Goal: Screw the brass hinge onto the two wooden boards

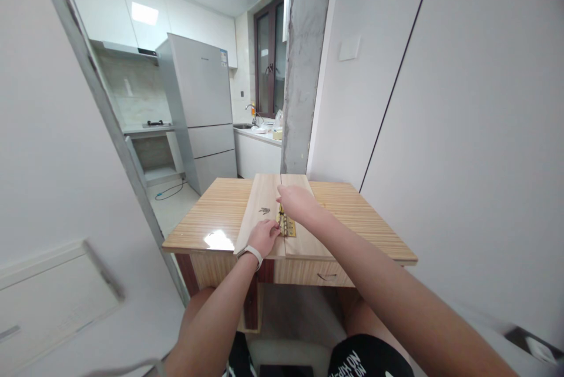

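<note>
A brass-coloured hinge [289, 228] lies over the seam between two pale wooden boards on the table. My left hand [263, 236], with a pale watch band at the wrist, rests on the left board [255, 221]. Its fingertips are pinched together at the hinge's left edge; whatever is between them is too small to make out. Above the hinge's far end, my right hand [298, 201] is closed around what looks like a screwdriver [281, 211], mostly hidden by the fist, its thin dark shaft pointing down. Several loose screws [264, 210] lie on the left board, beyond my left hand.
Under the right board [304, 242] and its neighbour stands a striped wooden table [352, 218] with a front drawer [308, 273]. A white wall [440, 130] rises at the right. Past the doorway are a grey refrigerator [205, 89] and a kitchen counter [259, 148].
</note>
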Action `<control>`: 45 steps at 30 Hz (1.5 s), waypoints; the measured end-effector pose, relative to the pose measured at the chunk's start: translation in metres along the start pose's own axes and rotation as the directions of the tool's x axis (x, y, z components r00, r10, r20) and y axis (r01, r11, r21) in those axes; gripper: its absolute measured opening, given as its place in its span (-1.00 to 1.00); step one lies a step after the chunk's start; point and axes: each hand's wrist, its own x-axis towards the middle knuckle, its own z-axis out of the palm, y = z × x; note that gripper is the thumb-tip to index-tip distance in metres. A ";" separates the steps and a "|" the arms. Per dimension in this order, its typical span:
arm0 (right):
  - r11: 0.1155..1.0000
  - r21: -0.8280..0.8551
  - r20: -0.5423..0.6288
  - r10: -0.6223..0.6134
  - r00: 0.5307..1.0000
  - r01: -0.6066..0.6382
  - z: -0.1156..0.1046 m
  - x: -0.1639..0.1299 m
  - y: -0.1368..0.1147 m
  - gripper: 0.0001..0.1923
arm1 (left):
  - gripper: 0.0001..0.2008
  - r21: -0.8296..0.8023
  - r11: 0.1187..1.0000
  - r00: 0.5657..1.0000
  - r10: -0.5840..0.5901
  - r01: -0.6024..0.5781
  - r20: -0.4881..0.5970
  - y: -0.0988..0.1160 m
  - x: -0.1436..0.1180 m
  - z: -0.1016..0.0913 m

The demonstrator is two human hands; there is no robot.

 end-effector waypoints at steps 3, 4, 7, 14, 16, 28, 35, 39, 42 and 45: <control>0.999 -0.005 0.019 -0.042 0.999 0.042 -0.002 -0.001 0.001 -0.79 | -0.90 -0.017 1.000 1.000 0.011 -0.011 0.013 0.000 0.000 -0.001; 0.998 0.001 0.025 -0.061 0.998 0.061 -0.003 -0.002 0.002 -0.80 | -0.89 -0.024 1.000 1.000 0.015 -0.015 0.016 0.000 0.000 -0.001; 0.990 0.033 0.023 -0.137 0.990 0.136 -0.005 -0.002 0.004 -0.82 | -0.87 -0.040 0.999 1.000 0.017 -0.016 0.019 -0.001 -0.001 -0.001; 0.973 0.079 0.038 -0.222 0.974 0.218 -0.005 0.000 0.009 -0.81 | -0.87 -0.028 1.000 1.000 -0.002 0.003 0.023 -0.001 0.000 -0.001; 0.979 0.091 0.032 -0.188 0.982 0.185 -0.005 -0.001 0.008 -0.84 | -0.89 -0.018 1.000 1.000 -0.011 0.012 0.017 0.000 0.000 0.000; 1.000 0.015 0.031 -0.009 0.999 0.008 -0.005 -0.001 -0.002 -0.77 | -0.88 -0.026 1.000 1.000 0.001 -0.001 0.019 0.000 0.000 0.000; 0.985 0.062 0.028 -0.166 0.986 0.164 -0.010 -0.005 0.003 -0.79 | -0.81 -0.067 0.997 0.999 0.029 -0.028 0.019 -0.002 0.000 -0.001; 0.975 0.099 0.046 -0.202 0.978 0.197 -0.007 -0.003 0.006 -0.83 | -0.85 -0.057 0.998 1.000 0.017 -0.015 0.025 -0.002 0.000 -0.001; 0.983 0.105 0.045 -0.154 0.987 0.149 -0.004 -0.002 0.004 -0.74 | -0.88 -0.036 0.999 1.000 0.001 0.000 0.018 -0.001 0.001 0.000; 0.997 0.073 0.013 0.008 1.000 -0.008 -0.003 -0.003 0.000 -0.53 | -0.88 -0.023 1.000 1.000 -0.008 0.008 0.016 0.001 0.001 0.000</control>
